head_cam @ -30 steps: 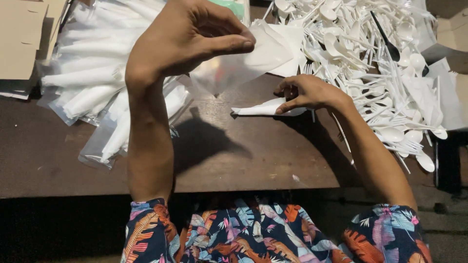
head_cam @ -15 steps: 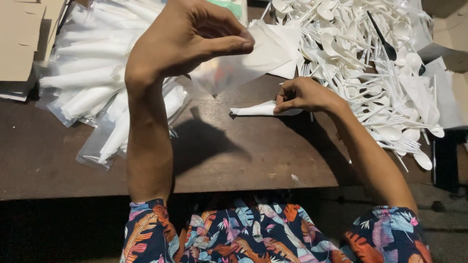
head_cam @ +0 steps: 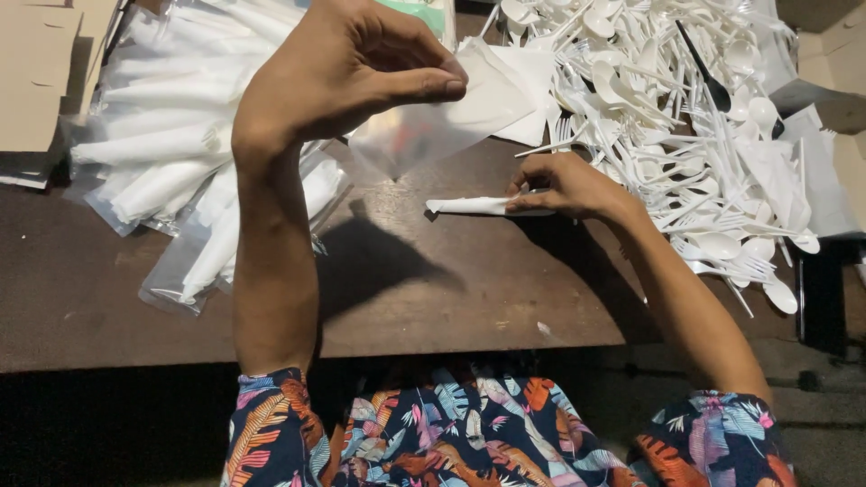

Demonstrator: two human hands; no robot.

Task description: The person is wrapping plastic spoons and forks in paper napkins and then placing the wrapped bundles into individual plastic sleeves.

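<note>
On dark wooden table [head_cam: 406, 298], mid-front: white napkin roll [head_cam: 474, 206] lay flat, right hand [head_cam: 564, 185] on its right end, fingertips pinching it against tabletop. Left hand [head_cam: 347, 68] raised above, thumb and fingers pressed together, pinching clear plastic sleeve [head_cam: 424, 131], limp, glossy. Right rear: heap of white plastic cutlery [head_cam: 686, 108], spoons and forks tangled, crowding right hand. Left: pile of bagged rolls [head_cam: 167, 149], crinkled film. Far left: flat cardboard [head_cam: 32, 72].
</note>
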